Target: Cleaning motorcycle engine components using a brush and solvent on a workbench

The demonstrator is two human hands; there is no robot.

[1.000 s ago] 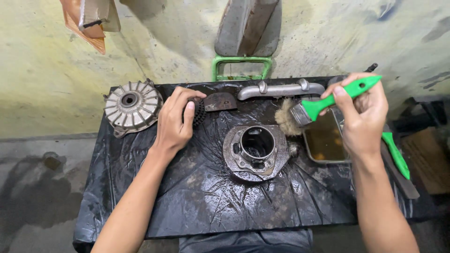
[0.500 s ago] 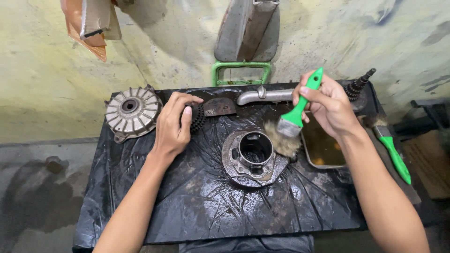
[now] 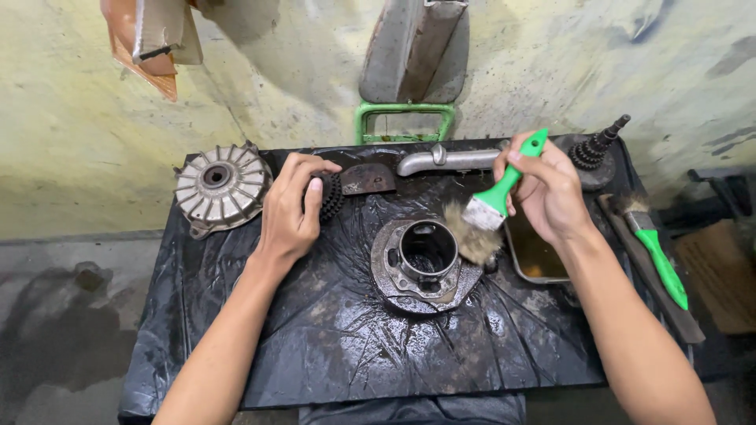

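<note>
One work table covered in wet black plastic sheet point(image 3: 315, 346) fills the middle and lower part of the frame. On it lie one finned round hub point(image 3: 221, 186) at upper left, one round housing with an open bore point(image 3: 426, 260) at centre, one grey curved pipe point(image 3: 445, 160) along the top edge, one shallow tray of brownish liquid point(image 3: 535, 253) right of centre, one geared shaft point(image 3: 597, 149) at upper right, one small dark plate point(image 3: 368, 179) beside the pipe, and two green-handled brushes.

The housing is greasy grey metal, a wide flange with a raised cylindrical collar, lying flat with its bore facing up and glistening with liquid.

The right hand point(image 3: 547, 189), right of centre, is closed in a firm grip around the handle of one green brush point(image 3: 492, 206), whose frayed bristles rest against the right rim of the housing. The second brush point(image 3: 654, 250) lies untouched at the right edge of the table.

The left hand point(image 3: 289, 208), left of centre, is curled with fingers bent over a small dark toothed gear point(image 3: 331, 197), pressing on it just beside the dark plate; whether it fully grips the gear cannot be told.
</note>
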